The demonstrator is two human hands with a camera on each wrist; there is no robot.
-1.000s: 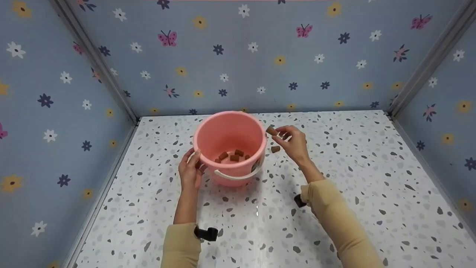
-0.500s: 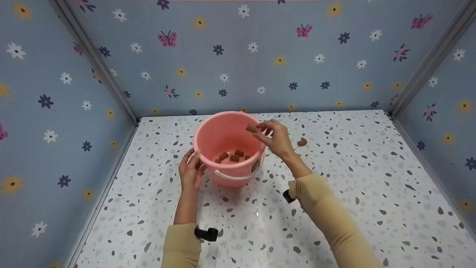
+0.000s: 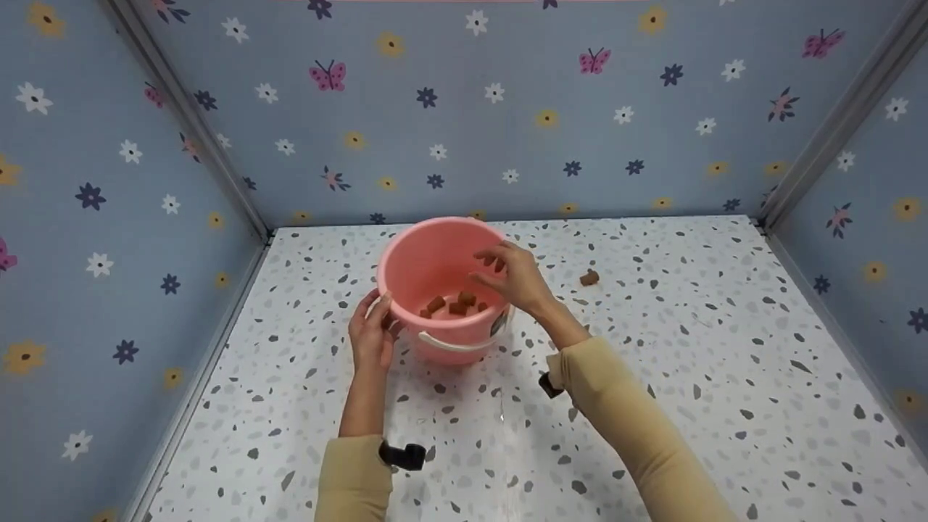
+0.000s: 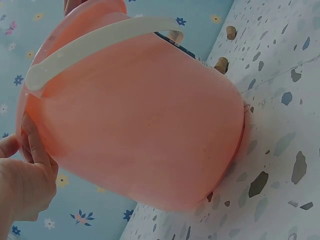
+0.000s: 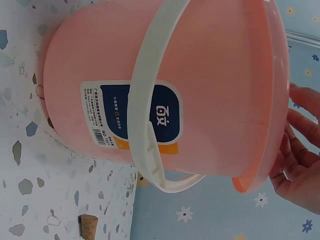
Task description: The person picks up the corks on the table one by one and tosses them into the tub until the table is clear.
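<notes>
A pink bucket [image 3: 449, 250] with a white handle [image 3: 464, 346] stands upright on the table. My left hand [image 3: 371, 330] grips its rim at the left, thumb over the edge and fingers outside. Inside the bucket, several brown corks [image 3: 436, 304] lie near the bottom. Over the right part of the rim is my right hand [image 3: 518, 275], its thumb and fingers apart with nothing between them. On the table right of the bucket lies brown cork [image 3: 589, 278]; the left wrist view has two corks, one farther off [image 4: 231, 33] and another cork [image 4: 221, 65] close beside the bucket.
The speckled white table [image 3: 689, 377] is walled at the back and both sides by blue flowered panels [image 3: 500, 145]. A printed label [image 5: 142, 114] is on the bucket's side, partly behind the handle. Black wrist cameras [image 3: 406, 456] sit at both sleeves.
My right hand has moved left over the bucket's rim and let go of the cork it was pinching. The left hand and the bucket stay put.
</notes>
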